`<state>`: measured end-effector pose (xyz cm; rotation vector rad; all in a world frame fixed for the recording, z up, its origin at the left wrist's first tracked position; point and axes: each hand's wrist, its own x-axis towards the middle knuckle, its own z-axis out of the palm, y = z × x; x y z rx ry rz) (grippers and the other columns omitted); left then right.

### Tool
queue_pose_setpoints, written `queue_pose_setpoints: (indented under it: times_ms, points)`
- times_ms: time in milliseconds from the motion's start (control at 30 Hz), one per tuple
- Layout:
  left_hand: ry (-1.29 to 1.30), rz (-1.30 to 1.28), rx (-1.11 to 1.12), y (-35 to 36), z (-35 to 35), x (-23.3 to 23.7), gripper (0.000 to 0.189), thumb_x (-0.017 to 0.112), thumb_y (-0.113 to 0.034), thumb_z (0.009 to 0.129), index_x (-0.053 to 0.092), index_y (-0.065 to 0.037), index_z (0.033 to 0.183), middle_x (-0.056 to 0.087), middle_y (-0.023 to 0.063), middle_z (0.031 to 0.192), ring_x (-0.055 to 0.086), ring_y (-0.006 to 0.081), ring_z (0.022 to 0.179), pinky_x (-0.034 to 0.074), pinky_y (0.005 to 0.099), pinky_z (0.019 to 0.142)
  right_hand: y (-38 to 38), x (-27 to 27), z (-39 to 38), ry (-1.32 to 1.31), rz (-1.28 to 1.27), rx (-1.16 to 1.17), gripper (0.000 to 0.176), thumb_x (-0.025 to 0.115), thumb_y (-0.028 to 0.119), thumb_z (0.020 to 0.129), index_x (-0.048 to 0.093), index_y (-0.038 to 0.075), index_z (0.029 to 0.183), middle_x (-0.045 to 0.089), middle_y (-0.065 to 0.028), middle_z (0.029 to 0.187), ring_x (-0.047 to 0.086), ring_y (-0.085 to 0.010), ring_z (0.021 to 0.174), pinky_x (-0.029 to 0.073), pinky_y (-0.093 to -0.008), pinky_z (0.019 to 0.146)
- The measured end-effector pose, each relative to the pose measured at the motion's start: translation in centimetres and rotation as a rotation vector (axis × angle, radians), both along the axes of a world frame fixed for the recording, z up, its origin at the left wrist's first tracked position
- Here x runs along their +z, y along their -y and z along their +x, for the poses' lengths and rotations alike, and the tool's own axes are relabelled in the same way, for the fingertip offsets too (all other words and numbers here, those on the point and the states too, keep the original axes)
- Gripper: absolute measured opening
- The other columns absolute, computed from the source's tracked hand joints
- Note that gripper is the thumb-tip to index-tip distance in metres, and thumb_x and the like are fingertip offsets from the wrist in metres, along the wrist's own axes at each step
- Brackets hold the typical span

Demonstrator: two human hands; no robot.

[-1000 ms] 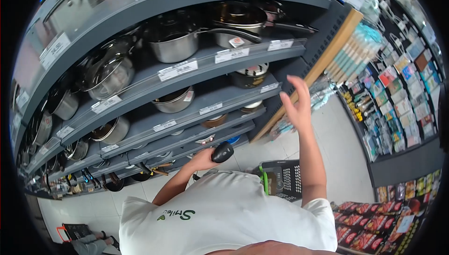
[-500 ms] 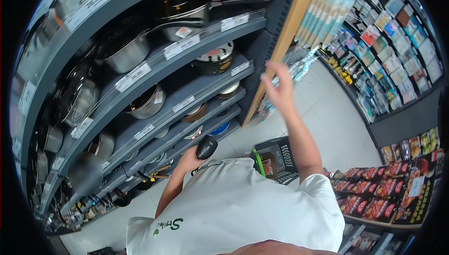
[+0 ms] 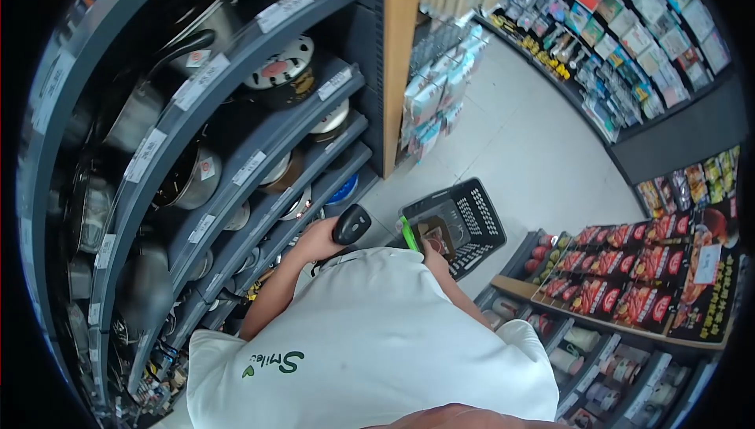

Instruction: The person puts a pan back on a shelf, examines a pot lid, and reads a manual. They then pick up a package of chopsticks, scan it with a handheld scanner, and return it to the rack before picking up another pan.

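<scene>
My left hand (image 3: 317,242) is closed around a black handle (image 3: 351,225), whose rounded end sticks out past my fingers toward the right. Whatever the handle belongs to is hidden. Low in front of my body is my right hand (image 3: 435,259), at the near side of a dark grey shopping basket (image 3: 492,217). Its fingertips are right at a bright green bar (image 3: 409,234), and the rest of the fingers are mostly hidden. Inside the basket lies a brown package (image 3: 438,239).
Shelves (image 3: 236,185) with pots, pans and price tags rise along the left. A wooden post (image 3: 399,59) ends them, with packaged goods (image 3: 432,91) hanging beyond. Pale floor tiles (image 3: 519,130) run between these and the wall display (image 3: 629,36). Red food packs (image 3: 621,272) line the right.
My right hand has come down from beside the wooden post to the basket's near side. My left hand still grips the black handle. The view has turned, shifting the shelves left.
</scene>
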<state>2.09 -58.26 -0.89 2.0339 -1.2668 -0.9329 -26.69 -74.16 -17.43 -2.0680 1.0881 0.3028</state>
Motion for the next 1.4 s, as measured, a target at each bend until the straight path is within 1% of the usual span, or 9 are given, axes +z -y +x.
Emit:
queue_pose_setpoints:
  times_ms: [167,333,467,667,733,1000,1133,1333,1400]
  points:
    - [-0.008,0.013,-0.187,5.6,-2.8,0.7,0.032,0.073,-0.021,0.070,0.065,-0.005,0.097,0.067,0.0181,0.089,0.064,0.0376,0.089,0.049,0.0423,0.075,-0.6,-5.0,1.8,0.094,-0.118,-0.082,0.048,0.053,0.030,0.084,0.046,0.011,0.128,0.066,-0.0237,0.100,0.064,-0.0397,0.092,0.050,-0.0497,0.075]
    - [-0.011,0.051,-0.328,8.4,-3.6,0.6,0.033,0.074,-0.018,0.071,0.064,-0.005,0.100,0.068,0.0165,0.092,0.065,0.0342,0.091,0.049,0.0398,0.077,1.7,-3.3,1.4,0.011,0.006,-0.130,0.047,0.057,0.033,0.080,0.056,0.011,0.121,0.066,-0.0241,0.099,0.062,-0.0404,0.097,0.048,-0.0472,0.081]
    - [-0.045,0.010,-0.330,10.2,-2.8,-0.4,0.034,0.074,-0.018,0.071,0.064,-0.005,0.100,0.067,0.0173,0.093,0.065,0.0348,0.091,0.049,0.0401,0.077,4.3,-1.7,-0.1,0.160,-0.141,-0.135,0.034,0.059,0.030,0.079,0.060,0.006,0.103,0.066,-0.0244,0.084,0.064,-0.0425,0.085,0.048,-0.0516,0.074]
    - [-0.119,0.051,-0.278,14.8,-0.5,-2.6,0.038,0.074,-0.021,0.070,0.065,-0.007,0.104,0.068,0.0176,0.095,0.064,0.0364,0.094,0.049,0.0412,0.079,10.8,-2.3,-3.2,0.008,-0.203,-0.059,0.024,0.059,0.024,0.080,0.061,0.013,0.101,0.067,-0.0196,0.088,0.064,-0.0391,0.085,0.050,-0.0501,0.073]
    - [-0.172,0.019,-0.279,17.5,0.2,-2.9,0.037,0.073,-0.022,0.071,0.065,-0.008,0.104,0.068,0.0177,0.097,0.064,0.0364,0.095,0.049,0.0413,0.079,13.4,-2.4,-3.8,-0.037,-0.245,-0.021,0.016,0.061,0.021,0.080,0.059,0.010,0.091,0.066,-0.0182,0.083,0.063,-0.0398,0.083,0.049,-0.0500,0.071]
    - [-0.087,-0.054,-0.398,29.7,2.1,-1.9,0.035,0.073,-0.024,0.072,0.065,-0.010,0.103,0.068,0.0167,0.095,0.064,0.0359,0.093,0.049,0.0420,0.078,23.2,-3.9,-4.8,-0.329,-0.200,-0.126,0.022,0.061,0.024,0.081,0.066,0.014,0.100,0.069,-0.0141,0.098,0.065,-0.0339,0.093,0.052,-0.0456,0.079]
    - [-0.114,-0.103,-0.513,34.3,2.8,-0.7,0.037,0.075,-0.014,0.067,0.062,-0.007,0.101,0.067,0.0172,0.089,0.065,0.0357,0.088,0.049,0.0400,0.075,27.2,-4.0,-5.1,-0.351,-0.204,-0.200,0.021,0.060,0.023,0.082,0.068,0.014,0.100,0.069,-0.0139,0.099,0.065,-0.0341,0.094,0.052,-0.0450,0.080]
    - [-0.184,-0.385,-0.485,37.8,2.4,2.8,0.039,0.076,-0.010,0.064,0.061,-0.004,0.099,0.065,0.0151,0.090,0.063,0.0341,0.086,0.048,0.0381,0.075,33.0,-2.5,-3.7,-0.347,-0.197,-0.198,0.022,0.060,0.024,0.081,0.067,0.015,0.101,0.068,-0.0149,0.099,0.065,-0.0351,0.095,0.051,-0.0451,0.081]
    - [-0.195,-0.612,-0.442,38.5,2.4,3.0,0.041,0.078,-0.011,0.063,0.061,-0.001,0.099,0.064,0.0159,0.088,0.062,0.0346,0.085,0.048,0.0382,0.075,34.4,-1.7,-2.8,-0.251,-0.199,-0.201,0.022,0.061,0.024,0.081,0.067,0.015,0.101,0.068,-0.0164,0.098,0.064,-0.0357,0.095,0.051,-0.0453,0.082]
